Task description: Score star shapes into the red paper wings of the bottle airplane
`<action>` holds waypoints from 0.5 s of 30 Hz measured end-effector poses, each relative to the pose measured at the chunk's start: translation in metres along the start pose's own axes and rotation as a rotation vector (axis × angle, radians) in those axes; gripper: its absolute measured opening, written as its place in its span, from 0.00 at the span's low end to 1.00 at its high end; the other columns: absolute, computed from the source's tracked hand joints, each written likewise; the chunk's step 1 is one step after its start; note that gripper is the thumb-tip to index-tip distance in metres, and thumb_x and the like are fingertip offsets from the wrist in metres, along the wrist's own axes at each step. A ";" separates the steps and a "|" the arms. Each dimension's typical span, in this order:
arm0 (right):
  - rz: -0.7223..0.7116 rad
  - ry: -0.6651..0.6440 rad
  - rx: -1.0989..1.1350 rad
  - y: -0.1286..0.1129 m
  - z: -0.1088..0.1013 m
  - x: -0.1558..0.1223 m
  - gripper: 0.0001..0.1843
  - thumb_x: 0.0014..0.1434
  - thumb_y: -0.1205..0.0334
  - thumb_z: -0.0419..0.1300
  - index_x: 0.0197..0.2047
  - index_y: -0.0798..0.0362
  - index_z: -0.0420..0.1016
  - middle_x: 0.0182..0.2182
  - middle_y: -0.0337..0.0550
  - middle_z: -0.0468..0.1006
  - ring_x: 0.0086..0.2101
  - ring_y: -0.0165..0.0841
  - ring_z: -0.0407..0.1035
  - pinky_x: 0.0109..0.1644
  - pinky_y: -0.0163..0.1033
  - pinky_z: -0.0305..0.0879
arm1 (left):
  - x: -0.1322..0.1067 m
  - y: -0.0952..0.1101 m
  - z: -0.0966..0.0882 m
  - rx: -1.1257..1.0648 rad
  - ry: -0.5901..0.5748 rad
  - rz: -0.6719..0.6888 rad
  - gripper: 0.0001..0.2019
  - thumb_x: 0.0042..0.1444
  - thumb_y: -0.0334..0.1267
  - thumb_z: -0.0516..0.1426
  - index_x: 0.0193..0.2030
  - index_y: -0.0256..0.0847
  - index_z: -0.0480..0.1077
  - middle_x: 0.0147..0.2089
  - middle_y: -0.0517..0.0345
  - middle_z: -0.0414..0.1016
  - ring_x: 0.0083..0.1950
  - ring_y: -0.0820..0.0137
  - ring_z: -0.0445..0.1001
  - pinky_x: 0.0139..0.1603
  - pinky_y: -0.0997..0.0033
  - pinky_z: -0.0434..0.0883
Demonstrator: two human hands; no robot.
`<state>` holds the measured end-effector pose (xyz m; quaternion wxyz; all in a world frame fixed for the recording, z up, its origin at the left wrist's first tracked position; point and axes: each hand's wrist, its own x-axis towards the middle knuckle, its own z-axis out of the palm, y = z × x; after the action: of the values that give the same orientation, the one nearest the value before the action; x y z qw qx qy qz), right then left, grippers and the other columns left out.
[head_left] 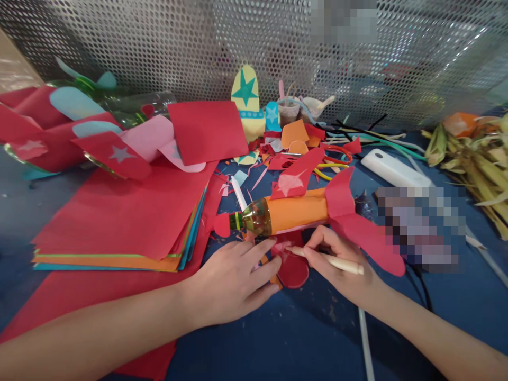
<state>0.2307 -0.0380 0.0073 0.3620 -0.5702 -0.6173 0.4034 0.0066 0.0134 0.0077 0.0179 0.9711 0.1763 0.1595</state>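
Note:
A plastic bottle [298, 211] wrapped in orange paper lies on its side, its neck toward the left. Red paper fins [367, 238] sit at its base, and a red paper wing [298, 172] with a pink star stands on its far side. On the near side is a rounded red paper piece [294, 272] bearing a pale star. My right hand [341, 259] grips a cream-coloured pen [343, 264], its tip at that star. My left hand [234, 280] lies with fingers stretched out beside the red piece; whether they press on it I cannot tell.
Stacked coloured paper [115, 217] lies to the left, with more paper-winged bottles [75, 121] behind. Paper scraps [273, 151], a white pen [238, 193] and a white glue gun or similar tool [397, 169] lie beyond. Dry husks [476, 164] are at right, before a perforated metal panel [178, 47].

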 end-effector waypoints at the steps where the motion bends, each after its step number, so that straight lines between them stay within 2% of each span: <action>1: 0.023 -0.015 -0.012 0.001 -0.001 -0.001 0.09 0.62 0.57 0.54 0.31 0.49 0.61 0.25 0.36 0.68 0.31 0.33 0.74 0.35 0.37 0.72 | 0.000 0.000 0.000 0.000 0.000 0.001 0.15 0.66 0.41 0.45 0.49 0.39 0.70 0.52 0.44 0.72 0.41 0.60 0.74 0.37 0.58 0.75; 3: 0.044 -0.021 -0.029 0.002 -0.002 -0.002 0.09 0.62 0.57 0.54 0.31 0.49 0.61 0.24 0.35 0.67 0.31 0.33 0.74 0.35 0.36 0.72 | 0.000 0.000 0.000 -0.001 0.004 0.003 0.16 0.66 0.41 0.45 0.49 0.38 0.70 0.52 0.44 0.72 0.40 0.60 0.74 0.37 0.58 0.75; 7: -0.002 -0.012 0.027 -0.001 -0.001 0.000 0.09 0.62 0.57 0.54 0.30 0.49 0.61 0.26 0.36 0.68 0.30 0.31 0.73 0.36 0.37 0.72 | 0.000 0.000 0.000 0.007 -0.005 0.000 0.16 0.66 0.41 0.45 0.49 0.39 0.70 0.53 0.44 0.71 0.41 0.61 0.74 0.39 0.58 0.75; 12: -0.038 0.017 0.026 -0.005 0.001 0.003 0.10 0.61 0.59 0.54 0.29 0.49 0.61 0.22 0.32 0.62 0.22 0.27 0.65 0.35 0.38 0.73 | 0.000 0.000 -0.001 0.016 -0.019 -0.003 0.16 0.65 0.41 0.46 0.50 0.40 0.69 0.54 0.45 0.71 0.42 0.62 0.74 0.39 0.59 0.75; 15: -0.015 0.005 0.011 -0.003 0.000 0.002 0.09 0.61 0.59 0.55 0.29 0.49 0.61 0.23 0.33 0.63 0.24 0.28 0.69 0.34 0.37 0.73 | 0.000 0.000 0.000 0.015 -0.002 -0.004 0.16 0.66 0.41 0.45 0.50 0.39 0.69 0.53 0.45 0.71 0.42 0.61 0.74 0.39 0.59 0.75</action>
<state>0.2291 -0.0358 0.0104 0.3695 -0.5647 -0.6185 0.4026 0.0065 0.0129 0.0082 0.0112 0.9711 0.1792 0.1574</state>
